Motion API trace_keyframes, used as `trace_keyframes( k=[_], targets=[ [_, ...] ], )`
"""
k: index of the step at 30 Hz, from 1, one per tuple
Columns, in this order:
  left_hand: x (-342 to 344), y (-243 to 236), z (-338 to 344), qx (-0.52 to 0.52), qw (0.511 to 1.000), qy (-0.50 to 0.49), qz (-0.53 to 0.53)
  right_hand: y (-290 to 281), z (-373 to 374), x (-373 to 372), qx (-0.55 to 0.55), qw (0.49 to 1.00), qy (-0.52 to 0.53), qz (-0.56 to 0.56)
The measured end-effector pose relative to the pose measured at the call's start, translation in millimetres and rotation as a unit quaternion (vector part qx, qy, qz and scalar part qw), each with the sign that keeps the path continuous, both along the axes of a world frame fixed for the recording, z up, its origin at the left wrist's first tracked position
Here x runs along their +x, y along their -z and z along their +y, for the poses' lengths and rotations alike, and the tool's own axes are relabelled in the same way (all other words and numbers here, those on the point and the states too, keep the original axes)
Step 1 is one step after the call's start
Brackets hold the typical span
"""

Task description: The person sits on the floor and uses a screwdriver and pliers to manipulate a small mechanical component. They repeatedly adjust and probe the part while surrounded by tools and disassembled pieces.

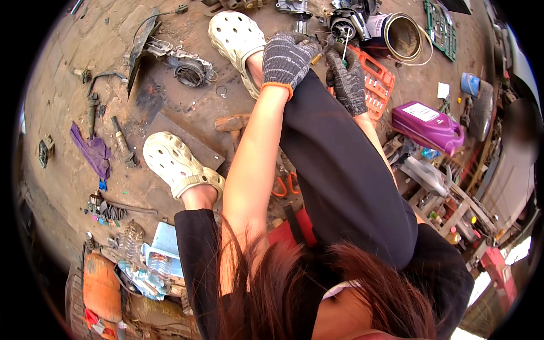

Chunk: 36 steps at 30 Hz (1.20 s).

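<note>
My left hand (288,59), in a grey knit glove with an orange cuff, is closed beside my raised knee, its fingertips turned away from view. A small amber piece (316,58) shows by its fingers; what the hand grips is hidden. To its right my right hand (347,85), gloved in dark grey, is closed around a screwdriver (346,44) with a thin pale shaft and a bit of green at the handle. The shaft points up toward a round metal motor part (342,27) on the ground just beyond both hands.
An orange tool case (378,85) lies beside my right wrist, with a metal bucket (403,37) and a green tool case (441,28) beyond. A purple jug (428,124) stands right. Left are a hammer (232,123), a metal plate (184,139) and a metal housing (190,71).
</note>
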<state>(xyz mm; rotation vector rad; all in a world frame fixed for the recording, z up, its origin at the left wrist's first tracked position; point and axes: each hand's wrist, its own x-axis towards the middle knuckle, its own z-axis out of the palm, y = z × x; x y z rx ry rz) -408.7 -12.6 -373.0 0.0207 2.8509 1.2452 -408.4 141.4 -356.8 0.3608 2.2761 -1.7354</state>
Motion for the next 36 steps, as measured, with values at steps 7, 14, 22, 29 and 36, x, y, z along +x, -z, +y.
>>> trace_keyframes(
  k=[7, 14, 22, 29, 36],
  targets=[
    [-50.1, 56.5, 20.1, 0.018, 0.988, -0.07, -0.139, 26.5, 16.1, -6.7, 0.028, 0.998, 0.064, 0.002],
    [-65.8, 70.0, 25.0, 0.021, 0.977, 0.006, -0.213, 44.8, 28.5, -6.2, 0.085, 0.995, 0.045, 0.035],
    [-49.4, 41.5, 20.2, -0.021, 0.976, -0.007, -0.215, 31.7, 27.1, 4.5, 0.09, 0.995, 0.031, 0.003],
    [-17.4, 17.2, -0.8, 0.049, 0.967, -0.227, -0.108, -1.6, 31.2, 19.9, 0.167, 0.984, -0.058, -0.024],
    [63.6, -26.4, -47.4, 0.467, 0.771, -0.431, -0.045, -145.6, 5.7, 22.7, 0.443, 0.794, -0.412, 0.061]
  ],
)
